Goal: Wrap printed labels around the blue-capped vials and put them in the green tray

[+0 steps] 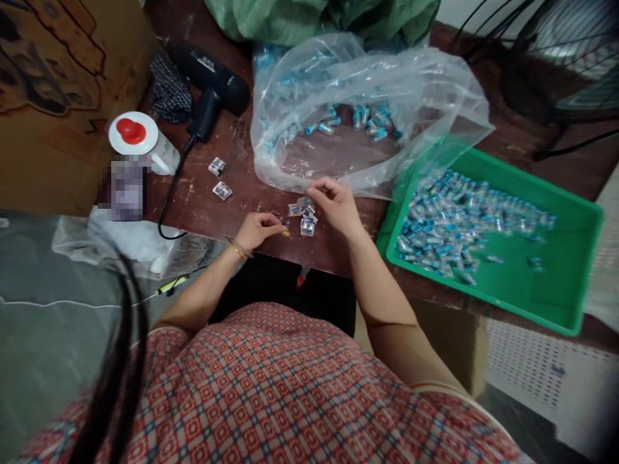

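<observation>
My left hand (258, 230) is closed in a pinch at the table's front edge. Something small and yellowish shows at its fingertips, too small to name. My right hand (337, 205), also pinched, is over the table just in front of the clear plastic bag (367, 183); what its fingers hold, if anything, I cannot make out. Between the hands lies a loose pile of small printed pieces, like labels (307, 224). Two more little printed stacks (222, 190) lie to the left. Inside the bag are several small clear vials with blue caps (372, 119).
On the right, a green tray (536, 303) holds many blue-capped vials. A black heat gun or hair dryer (207, 84) lies back left, its cord (167, 206) hanging over the edge. Nearby stand a lidded mug (164, 154) and a cardboard box (62, 154). A fan (570, 45) is at back right.
</observation>
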Demonstrator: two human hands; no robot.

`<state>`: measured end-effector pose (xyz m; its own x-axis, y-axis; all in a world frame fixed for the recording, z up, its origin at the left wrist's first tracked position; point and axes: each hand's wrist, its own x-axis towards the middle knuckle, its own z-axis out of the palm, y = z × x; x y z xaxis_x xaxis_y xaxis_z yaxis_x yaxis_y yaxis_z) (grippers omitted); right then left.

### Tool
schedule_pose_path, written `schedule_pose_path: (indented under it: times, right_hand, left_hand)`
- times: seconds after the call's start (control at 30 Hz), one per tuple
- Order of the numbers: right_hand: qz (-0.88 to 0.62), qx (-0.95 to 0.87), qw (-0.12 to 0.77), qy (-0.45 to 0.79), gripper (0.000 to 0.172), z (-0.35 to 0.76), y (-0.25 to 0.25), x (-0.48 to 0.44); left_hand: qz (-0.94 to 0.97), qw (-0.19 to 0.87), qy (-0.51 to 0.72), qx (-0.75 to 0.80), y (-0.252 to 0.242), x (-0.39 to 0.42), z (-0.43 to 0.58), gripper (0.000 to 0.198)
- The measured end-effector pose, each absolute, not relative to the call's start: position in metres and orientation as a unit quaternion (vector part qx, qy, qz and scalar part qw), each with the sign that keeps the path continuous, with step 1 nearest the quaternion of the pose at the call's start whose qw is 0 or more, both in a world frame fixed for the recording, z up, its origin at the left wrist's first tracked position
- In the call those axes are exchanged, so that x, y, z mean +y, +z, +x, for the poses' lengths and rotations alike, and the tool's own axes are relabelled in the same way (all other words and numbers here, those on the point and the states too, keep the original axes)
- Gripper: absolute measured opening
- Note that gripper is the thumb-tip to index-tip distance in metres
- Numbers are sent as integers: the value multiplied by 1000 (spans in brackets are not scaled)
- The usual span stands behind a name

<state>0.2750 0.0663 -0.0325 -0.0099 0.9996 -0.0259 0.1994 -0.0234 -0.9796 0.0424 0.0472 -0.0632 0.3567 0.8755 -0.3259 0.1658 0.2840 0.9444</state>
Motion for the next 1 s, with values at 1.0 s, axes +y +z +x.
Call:
schedule_pose_path:
  times: [1.0]
  right_hand:
    - [-567,-618,396,374,17,282,-35,-36]
  left_hand:
    - [415,798,220,377,-64,2,79,54]
